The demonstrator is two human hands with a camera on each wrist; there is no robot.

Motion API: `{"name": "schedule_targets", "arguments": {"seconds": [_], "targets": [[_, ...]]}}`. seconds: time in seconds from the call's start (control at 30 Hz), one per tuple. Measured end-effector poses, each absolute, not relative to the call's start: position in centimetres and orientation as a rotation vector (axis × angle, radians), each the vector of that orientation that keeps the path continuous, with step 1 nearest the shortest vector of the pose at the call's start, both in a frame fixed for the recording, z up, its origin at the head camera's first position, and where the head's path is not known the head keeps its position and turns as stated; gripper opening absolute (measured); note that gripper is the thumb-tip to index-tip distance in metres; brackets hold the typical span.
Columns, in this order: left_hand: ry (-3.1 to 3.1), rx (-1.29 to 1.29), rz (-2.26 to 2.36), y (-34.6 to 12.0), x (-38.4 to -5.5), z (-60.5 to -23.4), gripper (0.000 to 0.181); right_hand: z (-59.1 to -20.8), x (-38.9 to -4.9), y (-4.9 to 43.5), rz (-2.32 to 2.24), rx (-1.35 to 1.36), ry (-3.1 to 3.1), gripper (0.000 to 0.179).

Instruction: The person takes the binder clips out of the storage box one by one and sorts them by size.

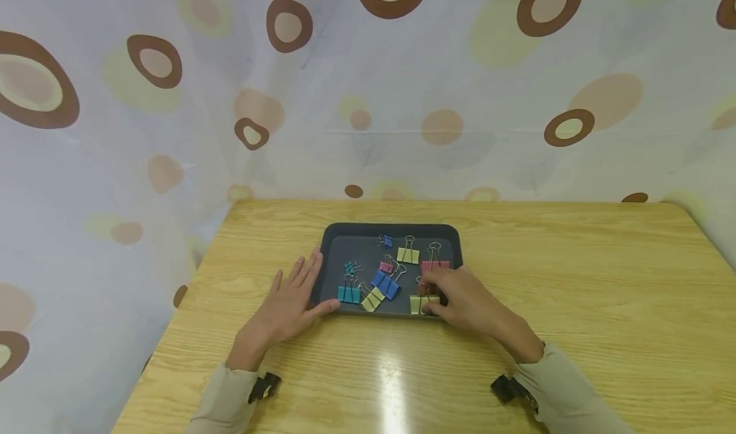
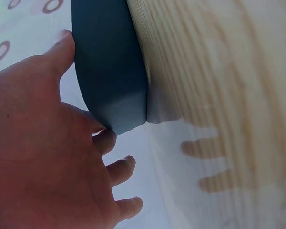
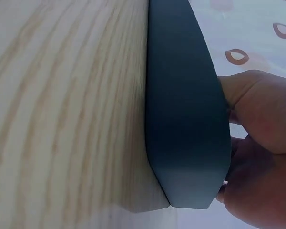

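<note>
A dark grey tray [image 1: 368, 229] holds several binder clips. My left hand [image 1: 290, 303] lies with fingers spread along the tray's left edge, its thumb over the front left corner. In the left wrist view, its thumb and fingertips touch the tray wall [image 2: 109, 62]. My right hand [image 1: 468, 296] reaches over the front right corner with curled fingers. Its thumb and forefinger pinch at a yellow binder clip [image 1: 416, 305], partly covered. Just behind that hand lies a pink binder clip [image 1: 432, 265], partly hidden. In the right wrist view, the tray wall hides the fingertips.
Elsewhere in the tray are a large blue clip [image 1: 385, 285], a teal clip [image 1: 348, 294], two more yellow clips [image 1: 408, 255] and small blue [image 1: 388, 241], pink [image 1: 386, 268] and teal clips [image 1: 349, 268]. The wooden table [image 1: 575, 280] meets a patterned curtain [image 1: 322, 101] behind.
</note>
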State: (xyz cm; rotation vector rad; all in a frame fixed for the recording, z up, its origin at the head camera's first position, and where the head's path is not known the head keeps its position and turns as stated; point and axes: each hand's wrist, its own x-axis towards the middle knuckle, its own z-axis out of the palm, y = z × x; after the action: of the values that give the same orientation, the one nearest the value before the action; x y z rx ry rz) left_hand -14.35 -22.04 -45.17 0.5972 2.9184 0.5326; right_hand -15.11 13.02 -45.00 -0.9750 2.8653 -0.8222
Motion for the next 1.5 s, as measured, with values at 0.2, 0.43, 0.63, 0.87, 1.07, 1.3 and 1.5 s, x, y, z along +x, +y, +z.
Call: {"name": "schedule_targets", "arguments": {"seconds": [0.2, 0.43, 0.63, 0.87, 1.07, 1.3, 1.5], "targets": [[2.91, 0.59, 0.53, -22.0, -14.3, -45.3, 0.097, -44.8, -15.3, 13.3, -0.983, -1.001, 2.785, 0.018], [2.913, 0.6, 0.533, -22.0, -14.4, -45.2, 0.097, -43.9, -15.5, 14.1, -1.22, -0.884, 2.632, 0.014], [2.912, 0.612, 0.537, -22.0, -14.5, -45.3, 0.097, -43.4, -15.7, 15.0, -1.322, -0.838, 2.614, 0.012], [2.916, 0.611, 0.526, -22.1, -14.5, -45.3, 0.098, -42.7, -16.4, 16.6, -1.482, -0.781, 2.632, 0.01], [2.914, 0.596, 0.525, -22.2, -14.5, -45.2, 0.098, -41.8, -17.9, 18.5, -1.586, -0.676, 2.66, 0.01], [2.929, 0.611, 0.53, -22.2, -14.4, -45.2, 0.097, -42.3, -19.9, 21.0, -1.646, -0.536, 2.777, 0.017], [2.927, 0.609, 0.526, -22.1, -14.4, -45.3, 0.098, -44.0, -21.0, 23.0, -1.638, -0.329, 2.829, 0.025]]}}
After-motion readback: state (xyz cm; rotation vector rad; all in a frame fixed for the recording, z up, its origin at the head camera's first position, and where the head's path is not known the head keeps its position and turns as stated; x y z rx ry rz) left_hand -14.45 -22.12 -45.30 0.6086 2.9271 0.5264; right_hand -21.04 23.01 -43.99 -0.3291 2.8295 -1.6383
